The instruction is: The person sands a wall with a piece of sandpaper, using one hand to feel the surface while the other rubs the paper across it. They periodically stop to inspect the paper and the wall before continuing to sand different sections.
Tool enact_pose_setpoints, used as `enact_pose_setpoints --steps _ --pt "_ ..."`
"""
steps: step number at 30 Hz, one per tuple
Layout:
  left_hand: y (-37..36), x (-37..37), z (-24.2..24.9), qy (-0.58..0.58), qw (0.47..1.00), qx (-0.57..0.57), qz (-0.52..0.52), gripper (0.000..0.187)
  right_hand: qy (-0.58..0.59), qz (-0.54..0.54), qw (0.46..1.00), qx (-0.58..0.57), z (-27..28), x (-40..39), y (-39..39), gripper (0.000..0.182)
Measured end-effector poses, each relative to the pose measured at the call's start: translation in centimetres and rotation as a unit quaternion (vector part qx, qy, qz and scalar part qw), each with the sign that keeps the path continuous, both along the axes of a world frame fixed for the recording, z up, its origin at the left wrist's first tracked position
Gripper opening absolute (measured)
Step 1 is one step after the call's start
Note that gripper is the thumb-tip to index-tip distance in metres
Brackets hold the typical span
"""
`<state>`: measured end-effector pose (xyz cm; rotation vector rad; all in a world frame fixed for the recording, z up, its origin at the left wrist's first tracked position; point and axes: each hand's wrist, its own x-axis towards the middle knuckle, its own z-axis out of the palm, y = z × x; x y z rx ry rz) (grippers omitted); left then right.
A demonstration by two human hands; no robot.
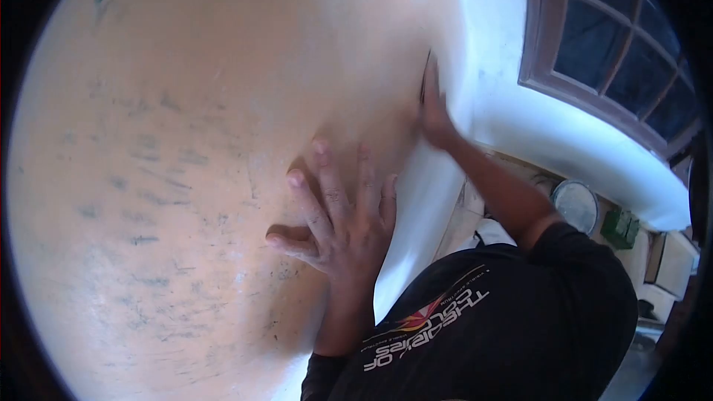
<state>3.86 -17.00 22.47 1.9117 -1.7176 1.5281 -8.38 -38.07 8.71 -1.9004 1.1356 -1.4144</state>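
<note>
My left hand (345, 226) lies against the tan wall (245, 44) with its fingers spread, holding nothing. Dark smudges and short streaks mark the wall to its left. Farther up and to the right, my right hand (437, 115) presses a thin, flat piece with a dark edge (425, 78) against the same surface, near where it meets a white wall. This piece is seen nearly edge-on, so whether it is a blade or a sheet cannot be told. Part of the right hand is blurred, and its palm side is hidden.
A brown-framed window (587, 89) with several panes sits in the white wall (549, 130) at upper right. Below it, a round bucket (575, 206) and a green box (620, 228) stand behind my right arm. Pale boxes (674, 263) are at the far right.
</note>
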Motion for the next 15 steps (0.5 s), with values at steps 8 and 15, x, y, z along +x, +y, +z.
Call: enact_pose_setpoints --steps 8,15 --pt "-0.6 -0.6 0.2 0.019 1.0 -0.024 0.001 0.045 -0.037 0.024 0.998 0.033 -2.3 1.1 3.2 0.099" --pt "-0.9 -0.7 0.4 -0.022 0.999 -0.036 0.029 0.044 -0.109 -0.031 0.983 0.145 2.9 -1.9 -6.0 0.108"
